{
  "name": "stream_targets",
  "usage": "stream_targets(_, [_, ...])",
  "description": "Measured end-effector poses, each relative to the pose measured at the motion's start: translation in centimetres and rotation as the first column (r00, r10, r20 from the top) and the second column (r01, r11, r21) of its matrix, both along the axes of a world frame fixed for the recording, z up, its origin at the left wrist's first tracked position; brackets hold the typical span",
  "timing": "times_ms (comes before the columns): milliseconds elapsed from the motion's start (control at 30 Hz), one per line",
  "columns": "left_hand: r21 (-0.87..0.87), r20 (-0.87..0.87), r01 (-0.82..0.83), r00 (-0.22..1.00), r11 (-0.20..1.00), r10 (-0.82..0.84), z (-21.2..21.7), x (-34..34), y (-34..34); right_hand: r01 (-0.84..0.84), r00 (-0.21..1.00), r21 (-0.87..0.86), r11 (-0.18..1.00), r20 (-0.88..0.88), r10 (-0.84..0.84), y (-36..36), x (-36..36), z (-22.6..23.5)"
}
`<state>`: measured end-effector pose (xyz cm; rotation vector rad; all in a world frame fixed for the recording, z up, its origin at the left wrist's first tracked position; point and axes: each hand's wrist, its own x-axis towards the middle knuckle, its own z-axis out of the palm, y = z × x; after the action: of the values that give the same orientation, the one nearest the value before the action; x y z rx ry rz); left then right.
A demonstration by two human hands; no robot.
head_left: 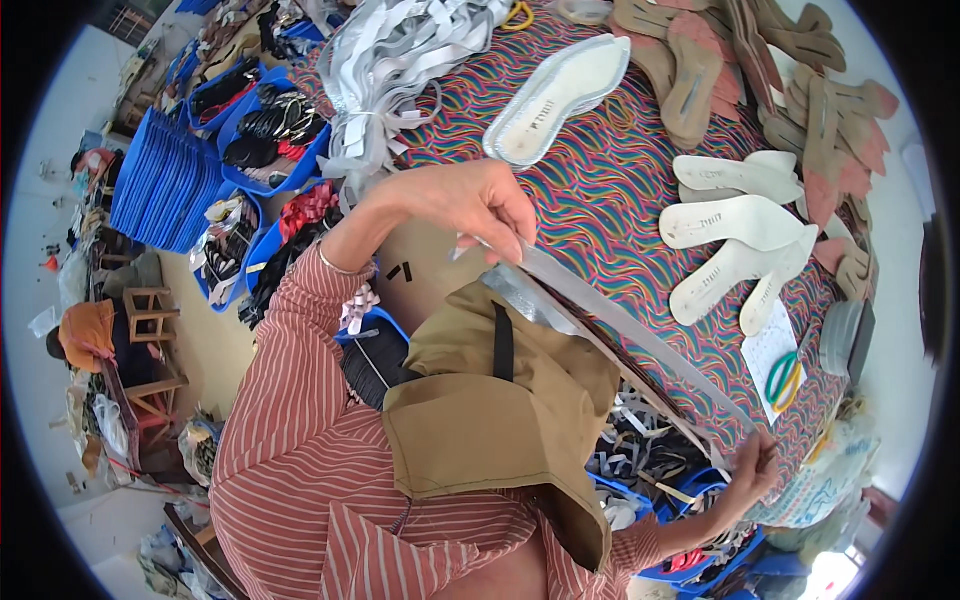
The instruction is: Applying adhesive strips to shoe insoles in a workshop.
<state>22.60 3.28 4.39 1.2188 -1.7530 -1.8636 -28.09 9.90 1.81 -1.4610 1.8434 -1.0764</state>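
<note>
Pinches a flat, faintly shiny grey strip (635,338) in both left hand (463,203) and right hand (752,470), straight along the edge of the wavy-patterned worktop (590,200), smooth, waisted white insoles (742,222) beyond.

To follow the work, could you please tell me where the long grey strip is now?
In the head view, the grey strip runs from centre toward lower right, between the left hand and right hand, by the edge of the patterned table.

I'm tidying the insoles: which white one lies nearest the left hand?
The silver-edged white insole, just beyond the left hand; the other white insoles lie farther right.
</note>
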Motion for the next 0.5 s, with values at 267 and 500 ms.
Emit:
stream_targets(267, [0.105,-0.297,-0.016,0.954,0.994,0.047,-2.4,-3.2,-3.8,0.319,0.741,0.100,0.943,-0.646,-0.183,5.0,-12.5,-6.8])
stream_targets(500, [0.354,-0.518,-0.187,0.777,0.916,0.359,-1.3,-12.5,-3.0,0.094,0.829,-0.220,0.971,-0.522,-0.198,1.6,-0.7,-7.5])
